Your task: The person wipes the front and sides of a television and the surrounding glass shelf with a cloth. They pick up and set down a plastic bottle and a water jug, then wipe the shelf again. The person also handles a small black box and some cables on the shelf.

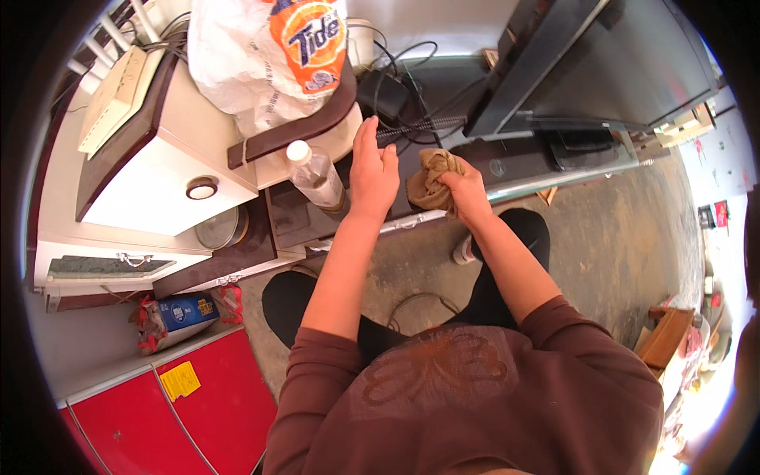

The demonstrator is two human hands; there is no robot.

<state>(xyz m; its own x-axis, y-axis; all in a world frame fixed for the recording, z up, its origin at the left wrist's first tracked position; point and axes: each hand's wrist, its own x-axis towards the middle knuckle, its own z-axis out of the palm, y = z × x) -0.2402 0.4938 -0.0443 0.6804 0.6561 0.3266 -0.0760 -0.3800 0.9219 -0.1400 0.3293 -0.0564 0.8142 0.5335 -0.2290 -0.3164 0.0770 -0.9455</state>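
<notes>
A crumpled brown cloth (428, 185) is bunched in my right hand (466, 187), over the front part of a low dark TV cabinet (522, 159). My left hand (375, 178) is stretched out flat with nothing in it, its fingertips pointing towards the back of the cabinet. Just left of that hand stands a clear plastic bottle (317, 181) with a white cap and some dark contents. Whether my left hand touches the bottle or the cabinet top, I cannot tell.
A Tide bag (309, 44) rests on a brown-edged shelf (297, 133). Behind my hands lie black cables (424, 98); a television (611, 65) stands right. A cream cabinet (172, 178) carries a white router-like box (113, 101). A red refrigerator-like unit (208, 398) is lower left.
</notes>
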